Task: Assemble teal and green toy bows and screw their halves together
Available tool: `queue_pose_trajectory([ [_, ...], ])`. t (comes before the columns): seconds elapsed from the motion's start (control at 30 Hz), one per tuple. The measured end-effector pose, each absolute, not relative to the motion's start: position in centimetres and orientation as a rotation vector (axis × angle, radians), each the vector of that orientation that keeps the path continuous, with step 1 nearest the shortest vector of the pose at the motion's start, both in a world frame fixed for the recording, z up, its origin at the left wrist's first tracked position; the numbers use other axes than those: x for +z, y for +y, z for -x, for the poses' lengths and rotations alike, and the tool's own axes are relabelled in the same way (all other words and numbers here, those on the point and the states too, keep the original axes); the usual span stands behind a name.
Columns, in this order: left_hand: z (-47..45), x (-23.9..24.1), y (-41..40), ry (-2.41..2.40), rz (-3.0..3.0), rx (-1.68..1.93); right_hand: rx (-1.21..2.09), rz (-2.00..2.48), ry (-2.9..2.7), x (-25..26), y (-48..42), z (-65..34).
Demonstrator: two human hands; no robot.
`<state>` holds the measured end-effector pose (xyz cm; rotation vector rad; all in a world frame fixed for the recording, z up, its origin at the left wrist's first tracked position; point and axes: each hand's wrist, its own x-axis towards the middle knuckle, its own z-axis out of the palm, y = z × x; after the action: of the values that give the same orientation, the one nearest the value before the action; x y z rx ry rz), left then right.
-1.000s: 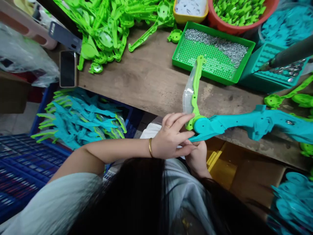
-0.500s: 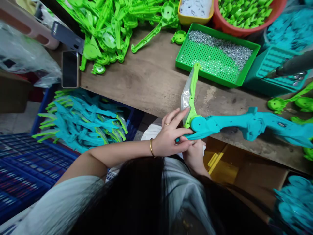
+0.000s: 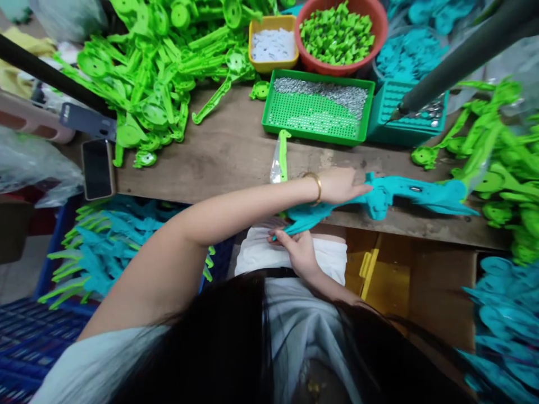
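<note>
A long teal plastic toy body lies along the front edge of the wooden bench. My left hand, with a gold bangle at the wrist, reaches across and lies over its middle, fingers together along it. My right hand is near my lap and pinches the toy's lower teal end. A green arm in a clear bag sticks up from the toy's joint, just left of my left wrist.
Green tray of small metal screws, teal tray with a hanging driver over it, red bowl of green bits, yellow tub. Piles of green parts at left and at right. Phone at bench edge. Crate of finished teal toys below.
My left hand slid from the toy's round joint rightward to its middle. The view tipped up, showing more of the bench's back. My right hand stays on the lower end.
</note>
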<state>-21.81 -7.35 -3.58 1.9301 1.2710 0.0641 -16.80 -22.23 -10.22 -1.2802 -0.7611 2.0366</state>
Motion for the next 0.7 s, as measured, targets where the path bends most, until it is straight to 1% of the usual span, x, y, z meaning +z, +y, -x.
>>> queue_pose_trajectory([
  [0.07,20.0,-4.2,-6.1,1.224,-1.845,-0.028,2.008,1.279,-0.762,-10.5,-22.2,17.6],
  [0.23,19.5,-5.5,-6.9,1.357,-1.908,0.157,2.015,1.225,-0.774,-11.2,-21.9,19.4],
  [0.3,20.5,-5.5,-7.1,1.364,-1.95,0.168,2.058,1.193,-0.792,-11.1,-21.5,19.1],
  [0.37,21.8,-5.5,-7.0,1.402,-1.976,0.117,2.112,1.175,-0.967,-10.2,-20.8,17.5],
  [0.43,23.5,-5.5,-6.8,1.454,-1.994,0.04,2.103,1.163,-1.351,-8.3,-19.4,14.5],
  [0.47,24.3,-5.6,-6.8,1.473,-1.999,-0.001,2.035,1.145,-1.577,-6.9,-18.3,12.6],
  [0.53,26.0,-5.8,-7.0,1.475,-2.01,-0.073,1.739,1.238,-1.771,-3.8,-15.0,8.8],
  [0.6,27.4,-6.2,-7.3,1.454,-2.028,-0.128,1.302,1.414,-1.692,-1.0,-10.3,5.3],
  [0.67,28.4,-6.5,-7.7,1.447,-2.041,-0.17,0.966,1.519,-1.589,0.6,-4.8,2.7],
  [0.7,28.7,-6.6,-7.9,1.45,-2.041,-0.188,0.859,1.567,-1.561,0.8,-1.9,1.7],
])
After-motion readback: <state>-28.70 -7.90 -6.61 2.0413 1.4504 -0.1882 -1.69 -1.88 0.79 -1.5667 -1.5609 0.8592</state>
